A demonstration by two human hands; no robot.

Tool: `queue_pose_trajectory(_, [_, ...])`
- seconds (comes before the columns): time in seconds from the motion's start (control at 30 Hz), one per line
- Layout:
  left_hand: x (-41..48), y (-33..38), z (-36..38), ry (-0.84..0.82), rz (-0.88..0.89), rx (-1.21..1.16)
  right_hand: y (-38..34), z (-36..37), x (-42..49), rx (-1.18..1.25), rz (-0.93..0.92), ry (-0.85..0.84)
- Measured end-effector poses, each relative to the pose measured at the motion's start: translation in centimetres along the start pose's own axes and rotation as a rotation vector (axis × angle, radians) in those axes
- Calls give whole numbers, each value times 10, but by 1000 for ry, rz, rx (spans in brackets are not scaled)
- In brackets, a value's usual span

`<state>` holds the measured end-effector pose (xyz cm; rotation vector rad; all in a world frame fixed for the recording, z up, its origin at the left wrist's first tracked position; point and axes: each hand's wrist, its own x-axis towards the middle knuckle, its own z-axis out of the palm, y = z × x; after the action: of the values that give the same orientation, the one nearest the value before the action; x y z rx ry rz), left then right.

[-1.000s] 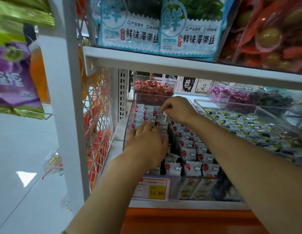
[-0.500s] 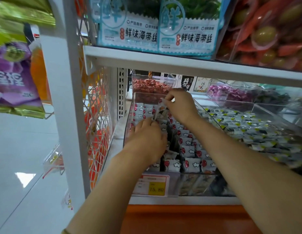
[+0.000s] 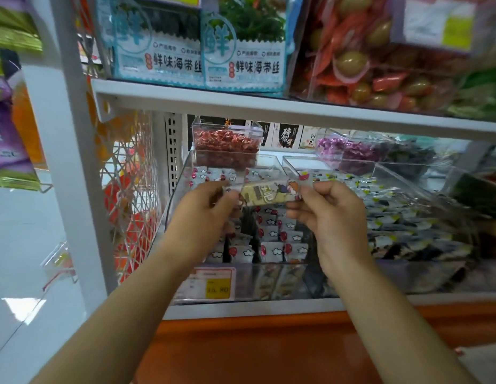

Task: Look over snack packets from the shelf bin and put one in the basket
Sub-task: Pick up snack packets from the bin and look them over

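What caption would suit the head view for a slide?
The left hand and the right hand pinch one snack packet by its ends, over the clear shelf bin.

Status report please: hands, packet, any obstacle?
Left hand and right hand each pinch one end of snack packet. Packet held above clear bin. Nothing blocking; basket not seen.

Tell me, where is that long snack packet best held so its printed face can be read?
Probably by its short ends, coming in from either side. The snack packet is long, flat and level, printed face toward the camera; the left hand and right hand pinch an end each, leaving the middle uncovered.
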<state>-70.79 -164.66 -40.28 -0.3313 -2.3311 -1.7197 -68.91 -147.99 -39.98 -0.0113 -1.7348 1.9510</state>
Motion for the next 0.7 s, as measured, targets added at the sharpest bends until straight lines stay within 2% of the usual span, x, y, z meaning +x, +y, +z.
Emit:
queue_pose_trajectory(0.1, [-6, 1, -4, -58, -98, -236, -3, -7, -7, 136, 114, -27])
queue_pose_trajectory(0.23, [-7, 4, -3, -147, -235, -726, -4, -12, -10, 173, 156, -75])
queue_pose_trajectory(0.33, [-5, 0, -3, -124, -276, -852, -2, -12, -11, 236, 204, -89])
queue_pose_trajectory(0.4, [-4, -2, -3, -108, -264, -852, 0, -11, -12, 219, 195, -95])
queue_pose_trajectory(0.5, [-3, -3, -2, -111, -171, -679, 5, -11, -11, 143, 128, -89])
queue_pose_trajectory(0.6, [-6, -2, 0, -157, -105, -614, 7, -11, -10, 46, 57, -73])
queue_pose_trajectory(0.7, [-7, -4, 3, -108, -52, -430, 8, -12, -8, 0, 21, -115])
